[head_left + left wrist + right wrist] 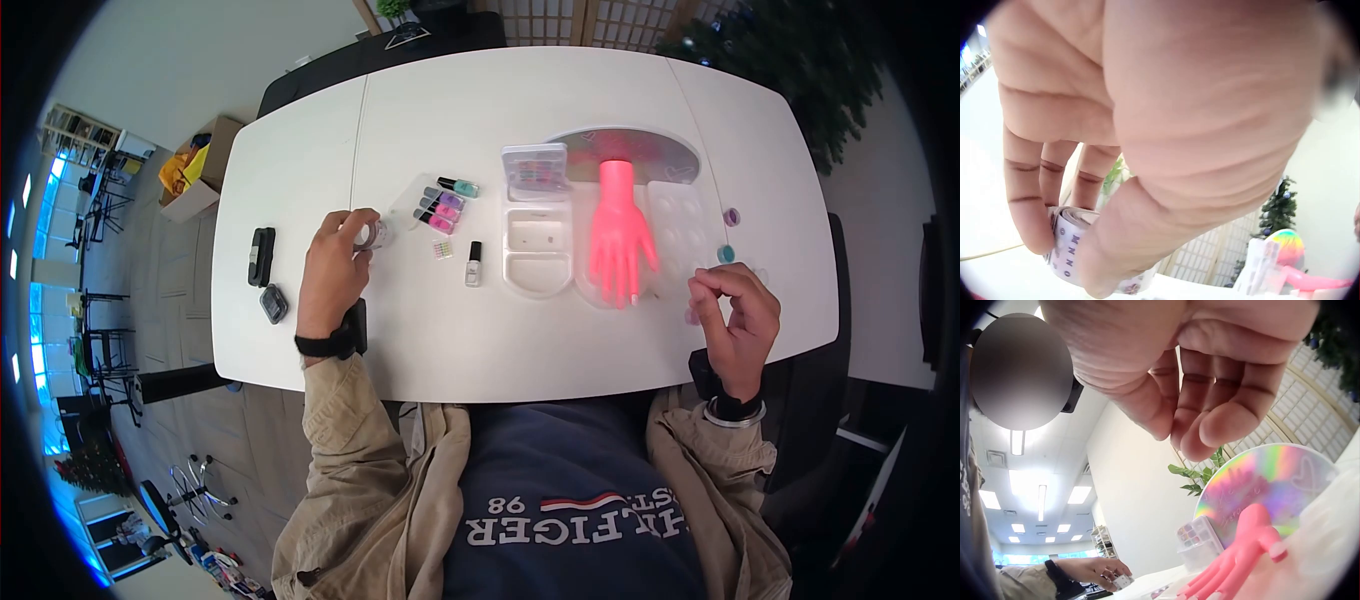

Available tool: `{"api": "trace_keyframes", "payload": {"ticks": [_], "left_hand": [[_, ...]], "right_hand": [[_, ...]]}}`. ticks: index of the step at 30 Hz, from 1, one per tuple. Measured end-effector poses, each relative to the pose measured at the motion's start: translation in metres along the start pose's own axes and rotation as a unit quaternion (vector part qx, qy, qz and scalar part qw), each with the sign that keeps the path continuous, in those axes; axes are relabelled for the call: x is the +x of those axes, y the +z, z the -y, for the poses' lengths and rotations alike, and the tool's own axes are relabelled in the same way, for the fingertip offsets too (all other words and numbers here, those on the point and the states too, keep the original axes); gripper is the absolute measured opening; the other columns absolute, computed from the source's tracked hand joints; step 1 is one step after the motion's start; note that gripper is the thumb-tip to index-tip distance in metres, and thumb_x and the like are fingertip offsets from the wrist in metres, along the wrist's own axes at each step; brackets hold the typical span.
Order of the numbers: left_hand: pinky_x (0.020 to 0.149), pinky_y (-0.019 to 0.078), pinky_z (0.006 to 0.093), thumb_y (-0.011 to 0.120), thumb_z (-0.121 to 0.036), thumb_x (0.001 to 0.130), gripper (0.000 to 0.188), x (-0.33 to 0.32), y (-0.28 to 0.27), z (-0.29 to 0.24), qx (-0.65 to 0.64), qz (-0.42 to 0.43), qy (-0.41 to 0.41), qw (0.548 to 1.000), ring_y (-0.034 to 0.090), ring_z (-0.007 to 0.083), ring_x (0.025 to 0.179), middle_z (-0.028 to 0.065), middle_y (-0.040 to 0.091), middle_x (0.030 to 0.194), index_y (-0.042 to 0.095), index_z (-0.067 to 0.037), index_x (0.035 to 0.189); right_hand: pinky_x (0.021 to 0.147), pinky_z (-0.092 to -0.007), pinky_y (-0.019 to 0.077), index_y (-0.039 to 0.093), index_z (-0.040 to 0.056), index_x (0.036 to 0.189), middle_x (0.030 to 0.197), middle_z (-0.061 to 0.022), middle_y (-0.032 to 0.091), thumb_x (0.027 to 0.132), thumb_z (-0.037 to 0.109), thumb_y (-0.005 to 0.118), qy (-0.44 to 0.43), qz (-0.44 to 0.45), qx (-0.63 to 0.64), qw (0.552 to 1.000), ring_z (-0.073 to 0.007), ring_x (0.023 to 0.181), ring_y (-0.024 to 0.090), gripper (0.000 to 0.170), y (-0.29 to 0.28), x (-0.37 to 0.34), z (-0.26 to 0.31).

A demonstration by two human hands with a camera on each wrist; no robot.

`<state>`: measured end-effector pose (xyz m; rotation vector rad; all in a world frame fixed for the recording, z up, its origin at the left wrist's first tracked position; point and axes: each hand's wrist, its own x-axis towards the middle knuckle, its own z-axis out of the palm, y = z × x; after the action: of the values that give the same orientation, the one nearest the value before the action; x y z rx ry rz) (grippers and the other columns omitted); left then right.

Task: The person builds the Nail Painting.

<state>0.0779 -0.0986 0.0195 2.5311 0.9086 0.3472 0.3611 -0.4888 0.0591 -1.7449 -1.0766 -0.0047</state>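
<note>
My left hand (338,265) is at the left of the white table, fingers and thumb round a small roll (1069,250) of white printed strip. Letters show on its outer face in the left wrist view, and its layers are wound in a spiral. My right hand (738,318) is raised over the table's right front part, its fingers loosely bent and the thumb near the fingertips; nothing shows between them. To its left a pink model hand (619,235) lies palm down, fingers toward me. Behind that stands a shiny rainbow half-round panel (1260,478).
Left of the white compartment tray (537,242) lie a white polish bottle (473,265), a sheet of small stickers (442,249) and several coloured polish bottles (446,203). Two black items, one long case (261,257), lie far left. Small purple and teal jars (726,254) sit at right.
</note>
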Motion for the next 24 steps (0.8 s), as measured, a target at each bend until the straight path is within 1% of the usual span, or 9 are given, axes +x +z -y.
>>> {"api": "trace_keyframes", "payload": {"ticks": [2,3,6,7,8,10,13,20,24], "left_hand": [[0.083,0.0644,0.0463,0.076,0.014,0.085,0.056,-0.003,-0.013,-0.028,-0.044,0.001,0.008,0.999,0.077,0.0389,0.103,0.0185,0.072,0.130,0.071,-0.012,0.135],[0.078,0.0641,0.0375,0.075,0.013,0.085,0.057,-0.003,-0.015,-0.036,-0.046,-0.010,0.058,0.997,0.073,0.0276,0.086,0.0176,0.072,0.129,0.071,-0.008,0.138],[0.080,0.0643,0.0371,0.076,0.013,0.086,0.055,-0.001,-0.009,-0.079,-0.101,0.003,0.132,0.986,0.075,0.0297,0.090,0.0165,0.072,0.131,0.072,-0.009,0.137],[0.082,0.0645,0.0372,0.076,0.013,0.086,0.055,0.000,0.000,-0.089,-0.095,0.004,0.172,0.981,0.077,0.0313,0.097,0.0159,0.071,0.134,0.072,-0.009,0.136],[0.084,0.0647,0.0393,0.076,0.013,0.087,0.055,0.002,0.006,-0.099,-0.084,0.028,0.176,0.980,0.077,0.0339,0.107,0.0161,0.070,0.135,0.072,-0.010,0.136],[0.086,0.0644,0.0439,0.076,0.010,0.088,0.052,0.005,0.021,-0.123,-0.096,0.055,0.192,0.975,0.076,0.0374,0.109,0.0167,0.070,0.134,0.072,-0.011,0.136],[0.089,0.0630,0.0500,0.076,0.004,0.089,0.050,0.013,0.044,-0.144,-0.051,0.050,0.236,0.969,0.075,0.0422,0.105,0.0184,0.070,0.132,0.071,-0.012,0.136],[0.090,0.0632,0.0503,0.075,0.004,0.088,0.048,0.026,0.080,-0.158,0.020,0.054,0.215,0.975,0.075,0.0441,0.108,0.0206,0.069,0.133,0.073,-0.011,0.134],[0.088,0.0635,0.0498,0.077,0.003,0.088,0.048,0.024,0.081,-0.167,0.006,0.061,0.200,0.978,0.076,0.0443,0.106,0.0207,0.070,0.132,0.074,-0.010,0.134]], "right_hand": [[0.071,-0.0289,0.0532,0.077,-0.0054,0.107,0.093,-0.0121,0.076,0.094,-0.009,0.080,-0.002,-0.003,0.000,1.000,-0.0165,0.076,0.068,0.013,-0.002,0.000,-0.002],[0.071,-0.0287,0.0533,0.077,-0.0053,0.107,0.093,-0.0122,0.077,0.094,-0.009,0.080,-0.003,-0.005,0.000,1.000,-0.0165,0.077,0.068,0.013,-0.002,0.001,-0.003],[0.071,-0.0286,0.0536,0.078,-0.0050,0.107,0.094,-0.0124,0.077,0.095,-0.008,0.080,-0.002,-0.008,0.000,1.000,-0.0164,0.077,0.068,0.013,-0.005,0.000,-0.004],[0.071,-0.0286,0.0538,0.078,-0.0048,0.108,0.094,-0.0125,0.077,0.095,-0.008,0.080,-0.002,-0.009,0.001,1.000,-0.0164,0.077,0.068,0.014,-0.006,0.000,-0.005],[0.071,-0.0286,0.0538,0.078,-0.0047,0.108,0.094,-0.0125,0.077,0.095,-0.008,0.080,-0.001,-0.010,0.003,1.000,-0.0164,0.077,0.069,0.014,-0.006,0.000,-0.006],[0.071,-0.0287,0.0539,0.078,-0.0045,0.108,0.094,-0.0125,0.077,0.095,-0.007,0.081,0.003,-0.012,0.008,1.000,-0.0163,0.078,0.069,0.014,-0.007,-0.003,-0.009],[0.072,-0.0286,0.0540,0.078,-0.0045,0.109,0.095,-0.0124,0.078,0.095,-0.007,0.081,0.008,-0.017,0.016,1.000,-0.0161,0.078,0.069,0.015,-0.009,-0.008,-0.014],[0.067,-0.0272,0.0520,0.078,-0.0042,0.111,0.092,-0.0112,0.076,0.096,-0.009,0.079,-0.009,-0.035,0.013,0.999,-0.0135,0.071,0.067,0.015,-0.022,-0.012,-0.021],[0.066,-0.0266,0.0515,0.078,-0.0043,0.111,0.091,-0.0109,0.075,0.097,-0.009,0.078,-0.015,-0.039,0.025,0.999,-0.0127,0.068,0.067,0.015,-0.025,-0.011,-0.025]]}}
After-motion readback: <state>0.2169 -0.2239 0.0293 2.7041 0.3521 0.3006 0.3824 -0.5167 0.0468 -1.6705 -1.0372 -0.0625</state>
